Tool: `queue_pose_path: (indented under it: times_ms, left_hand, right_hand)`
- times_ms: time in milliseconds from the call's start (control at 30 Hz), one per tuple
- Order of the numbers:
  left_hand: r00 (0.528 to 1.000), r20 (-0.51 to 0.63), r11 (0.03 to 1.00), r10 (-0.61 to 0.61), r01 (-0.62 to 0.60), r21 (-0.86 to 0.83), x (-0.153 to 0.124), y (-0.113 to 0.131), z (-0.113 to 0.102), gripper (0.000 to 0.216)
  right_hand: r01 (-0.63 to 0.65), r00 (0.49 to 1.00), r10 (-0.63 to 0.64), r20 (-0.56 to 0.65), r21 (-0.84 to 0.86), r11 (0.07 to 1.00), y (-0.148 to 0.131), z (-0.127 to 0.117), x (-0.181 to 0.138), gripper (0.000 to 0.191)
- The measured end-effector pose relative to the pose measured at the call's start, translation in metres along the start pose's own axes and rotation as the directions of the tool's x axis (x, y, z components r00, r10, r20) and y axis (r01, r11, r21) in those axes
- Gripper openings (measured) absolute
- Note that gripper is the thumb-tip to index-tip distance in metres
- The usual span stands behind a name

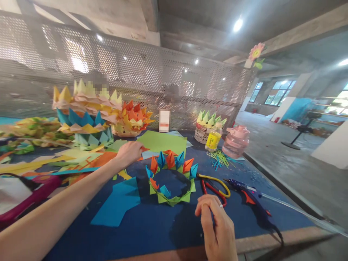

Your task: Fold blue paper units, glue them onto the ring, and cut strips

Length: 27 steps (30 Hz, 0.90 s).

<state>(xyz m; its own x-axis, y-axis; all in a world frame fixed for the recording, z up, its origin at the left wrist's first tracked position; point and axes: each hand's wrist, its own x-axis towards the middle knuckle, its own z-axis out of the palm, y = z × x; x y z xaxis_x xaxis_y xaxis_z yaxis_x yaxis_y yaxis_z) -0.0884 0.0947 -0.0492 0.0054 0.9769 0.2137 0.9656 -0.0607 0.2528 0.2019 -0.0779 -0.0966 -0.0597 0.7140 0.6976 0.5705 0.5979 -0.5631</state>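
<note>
Dark blue table (pixel 152 232), loaded.
Paper crown (pixel 171 201) sits centre; blue sheet (pixel 119 203) left; scissors (pixel 217 178) and glue gun (pixel 255 203) lie right; bottle (pixel 212 140) and pink jug (pixel 236 141) stand far right.

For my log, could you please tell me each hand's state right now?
Left hand: curled at a small, pointed orange paper piece; grip cannot be told.
Right hand: loosely curled, nothing visible in it; closure uncertain.

Light reaches me from overhead, where a round white ceiling lamp (pixel 238 25) flares into a halo, and daylight blows out the grey-framed windows (pixel 280 92) at right. Glare whitens patches of the grey perforated metal screen (pixel 141 69). A soft shadow lies beside my bare right hand (pixel 216 226) on the dark blue tabletop (pixel 152 237). The wide lens stretches my bare left forearm (pixel 78 197); pixelated blocks hide spots near the screen.
</note>
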Motion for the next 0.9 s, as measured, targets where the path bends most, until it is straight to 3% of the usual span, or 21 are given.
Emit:
queue_pose_path:
  times_ms: [167,333,400,467,633,800,900]
  left_hand:
    - [0.998,-0.059,0.923,-0.007,-0.017,-0.384,-0.003,0.023,-0.020,0.026]
    - [0.991,0.049,0.713,0.128,-0.057,-0.699,-0.034,0.066,-0.043,0.029]
    - [0.971,0.148,0.527,0.187,0.028,-0.850,-0.051,0.079,-0.050,0.030]
    - [0.958,0.169,0.448,0.231,0.049,-0.893,-0.065,0.089,-0.056,0.033]
    - [0.943,0.160,0.369,0.293,0.043,-0.929,-0.078,0.095,-0.068,0.026]
    - [0.895,0.223,0.338,0.385,0.087,-0.937,-0.091,0.108,-0.067,0.024]
    - [0.869,0.264,0.331,0.419,0.125,-0.935,-0.106,0.121,-0.054,0.028]
  right_hand:
    - [0.008,1.000,-0.008,-0.022,-0.025,1.000,0.007,0.006,-0.005,0.027]
    - [-0.080,0.993,0.083,0.081,-0.041,0.996,-0.002,0.002,0.001,0.030]
    - [-0.066,0.995,0.067,0.078,-0.011,0.998,-0.006,0.001,0.003,0.029]
    - [-0.035,0.998,0.034,0.054,0.002,0.999,-0.007,0.001,0.004,0.026]
    - [-0.043,0.999,0.043,0.022,-0.009,0.999,-0.014,0.002,0.006,0.018]
    - [-0.245,0.969,0.235,0.074,0.166,0.955,-0.033,0.003,0.013,0.022]
    - [-0.294,0.949,0.256,0.184,0.227,0.928,-0.041,0.003,0.016,0.026]
